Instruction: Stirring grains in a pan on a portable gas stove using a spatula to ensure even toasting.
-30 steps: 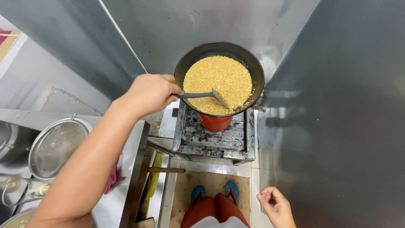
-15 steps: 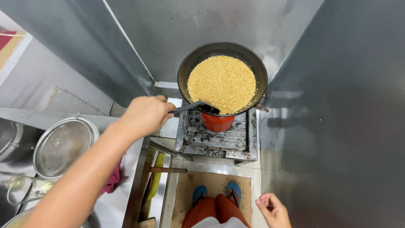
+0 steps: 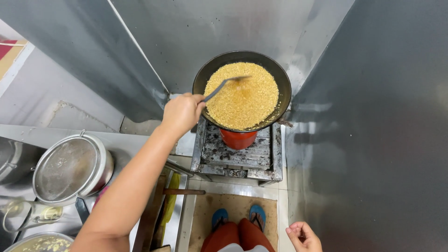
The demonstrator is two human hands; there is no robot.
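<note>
- Wok [image 3: 282,100], black and round, sits on the burner stand [image 3: 240,156] just beyond my left hand's fingers, full of yellow grains [image 3: 242,100].
- My left hand [image 3: 183,112] has its fingers closed around the handle of a metal ladle [image 3: 223,85]; the ladle head is blurred over the grains, past my fingertips.
- My right hand [image 3: 304,235] hangs low, well apart from the wok, fingers loosely curled and holding nothing.
- To stir well, I judge the ladle should sweep along the bottom and turn grains from the rim to the middle, with a firm grip, so nothing spills over the edge.
- I count one wok, one ladle, one red gas cylinder [image 3: 238,138] under it, one strainer [image 3: 65,169] on a pot behind my wrist, and two blue sandals [image 3: 238,217].
</note>
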